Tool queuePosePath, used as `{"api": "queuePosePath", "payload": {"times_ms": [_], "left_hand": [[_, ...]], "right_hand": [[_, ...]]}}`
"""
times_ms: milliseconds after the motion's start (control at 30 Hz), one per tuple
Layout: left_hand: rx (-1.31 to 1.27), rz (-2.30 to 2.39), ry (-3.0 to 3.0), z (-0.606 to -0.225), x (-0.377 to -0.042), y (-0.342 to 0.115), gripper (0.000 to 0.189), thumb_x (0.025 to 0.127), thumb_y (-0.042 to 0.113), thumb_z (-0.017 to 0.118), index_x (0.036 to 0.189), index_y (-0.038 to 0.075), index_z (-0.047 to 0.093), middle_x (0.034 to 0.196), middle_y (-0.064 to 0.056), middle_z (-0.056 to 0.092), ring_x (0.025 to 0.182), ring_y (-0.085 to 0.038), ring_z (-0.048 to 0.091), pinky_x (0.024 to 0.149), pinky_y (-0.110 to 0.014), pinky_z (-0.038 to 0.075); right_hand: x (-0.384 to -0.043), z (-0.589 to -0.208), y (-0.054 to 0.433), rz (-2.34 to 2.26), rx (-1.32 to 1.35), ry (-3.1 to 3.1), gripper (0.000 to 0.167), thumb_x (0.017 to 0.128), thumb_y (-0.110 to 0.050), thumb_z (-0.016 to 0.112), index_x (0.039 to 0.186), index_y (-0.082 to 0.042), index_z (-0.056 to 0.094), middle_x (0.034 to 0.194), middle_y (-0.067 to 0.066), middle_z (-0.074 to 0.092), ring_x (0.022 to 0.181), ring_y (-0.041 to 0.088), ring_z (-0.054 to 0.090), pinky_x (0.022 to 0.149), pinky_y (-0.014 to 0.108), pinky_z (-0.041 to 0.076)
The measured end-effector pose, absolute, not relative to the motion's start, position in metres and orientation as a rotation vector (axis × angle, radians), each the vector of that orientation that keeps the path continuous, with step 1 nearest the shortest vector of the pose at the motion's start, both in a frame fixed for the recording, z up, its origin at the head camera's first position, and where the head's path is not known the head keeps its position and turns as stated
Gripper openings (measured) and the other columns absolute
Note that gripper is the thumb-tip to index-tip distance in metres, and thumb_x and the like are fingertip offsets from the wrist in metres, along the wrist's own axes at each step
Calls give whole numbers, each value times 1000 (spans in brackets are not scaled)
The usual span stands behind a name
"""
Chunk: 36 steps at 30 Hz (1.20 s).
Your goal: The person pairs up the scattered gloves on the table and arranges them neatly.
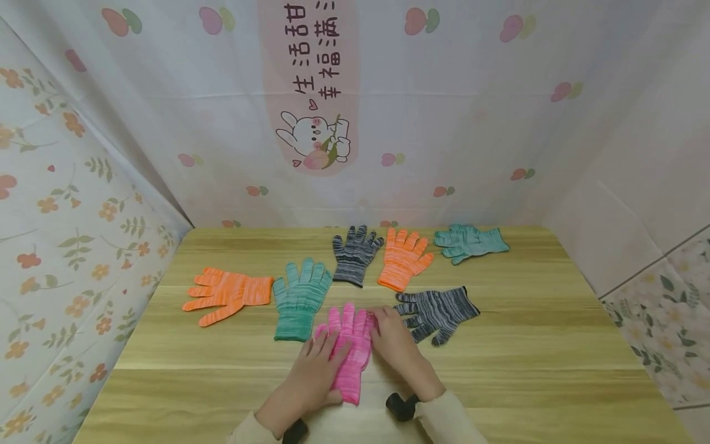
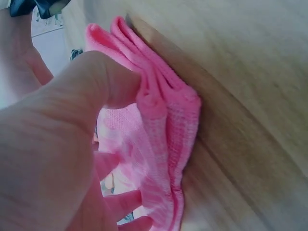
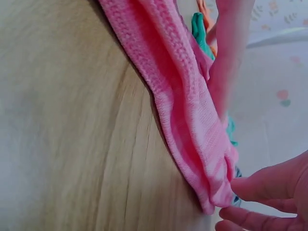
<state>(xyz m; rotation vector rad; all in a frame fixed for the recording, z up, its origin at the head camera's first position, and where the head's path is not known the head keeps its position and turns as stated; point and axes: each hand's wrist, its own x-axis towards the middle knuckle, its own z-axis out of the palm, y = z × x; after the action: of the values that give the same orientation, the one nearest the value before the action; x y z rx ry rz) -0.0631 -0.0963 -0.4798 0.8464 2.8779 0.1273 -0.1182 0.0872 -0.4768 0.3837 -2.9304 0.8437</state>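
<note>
Two pink knit gloves (image 1: 347, 364) lie one on top of the other at the front middle of the table, fingers pointing away; their two cuffs (image 2: 183, 103) show as layers in the left wrist view. My left hand (image 1: 317, 373) rests across the top glove with its fingers spread, the thumb at the cuff edge. At the far right side of the gloves, my right hand (image 1: 396, 342) holds the edge near a glove finger between thumb and fingertips, as the right wrist view shows close up.
Behind lie an orange glove (image 1: 227, 295), a green glove (image 1: 302, 299), a grey striped glove (image 1: 357, 256), another orange glove (image 1: 403, 259) and another green glove (image 1: 470, 242). A second grey striped glove (image 1: 438, 313) lies right beside my right hand. Patterned curtains (image 1: 471, 123) border the wooden table (image 1: 527, 370).
</note>
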Motion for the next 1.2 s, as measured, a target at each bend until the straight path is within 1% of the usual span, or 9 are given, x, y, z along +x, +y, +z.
{"api": "queuePosePath", "payload": {"times_ms": [133,233,367,500,600,667,767,900,1200], "left_hand": [[826,104,2856,-475,-63,-93,83,72,52,70,143,21,38,146,-21,34,135,-42,30,105,-56,33],[809,73,2840,-473,-63,-91,81,73,52,70,143,27,37,147,-20,33,135,-41,29,105,-56,33],[789,77,2818,-469,-63,-90,77,74,52,70,142,32,38,147,-20,33,135,-40,29,105,-56,34],[791,85,2803,-467,-63,-89,75,75,51,69,141,34,38,147,-22,32,136,-41,28,105,-57,33],[794,80,2795,-467,-62,-89,74,75,51,68,141,35,38,147,-22,31,137,-41,27,105,-58,32],[798,65,2797,-468,-62,-89,74,75,52,68,141,35,38,147,-22,31,137,-40,27,105,-58,32],[812,15,2808,-470,-62,-90,71,77,52,65,141,35,39,147,-21,32,137,-41,27,105,-58,32],[830,-28,2824,-471,-60,-91,68,78,52,63,140,33,41,147,-21,33,137,-42,26,105,-56,32],[872,38,2756,-461,-40,-90,53,89,36,56,137,17,48,145,-10,41,134,-27,37,109,-43,34]], "right_hand": [[-124,-477,87,928,365,-2918,21,85,-5,62,106,-3,65,91,8,62,85,20,57,69,31,51],[-127,-476,89,1014,326,-2896,16,85,-3,60,101,-4,66,77,2,55,71,12,48,58,22,43],[-131,-474,92,1059,290,-2872,14,84,-2,60,97,-5,65,72,0,53,66,11,45,56,21,40],[-130,-473,95,1000,276,-2880,15,84,-7,64,99,-5,65,85,5,57,80,18,53,64,29,47],[-125,-473,95,962,324,-2875,16,84,-8,66,99,-6,65,96,7,57,88,20,55,69,32,49],[-119,-473,94,951,432,-2880,16,83,-7,65,99,-6,65,101,7,57,88,19,55,70,32,50],[-109,-475,91,883,684,-2937,23,84,-9,65,106,-3,64,113,10,56,99,23,56,82,36,52],[-96,-478,88,702,893,-3022,37,84,-14,65,119,-1,61,133,16,50,125,31,46,101,44,42],[-86,-474,91,622,934,-3190,56,86,-25,64,136,-5,47,149,14,33,137,30,32,111,48,29]]}}
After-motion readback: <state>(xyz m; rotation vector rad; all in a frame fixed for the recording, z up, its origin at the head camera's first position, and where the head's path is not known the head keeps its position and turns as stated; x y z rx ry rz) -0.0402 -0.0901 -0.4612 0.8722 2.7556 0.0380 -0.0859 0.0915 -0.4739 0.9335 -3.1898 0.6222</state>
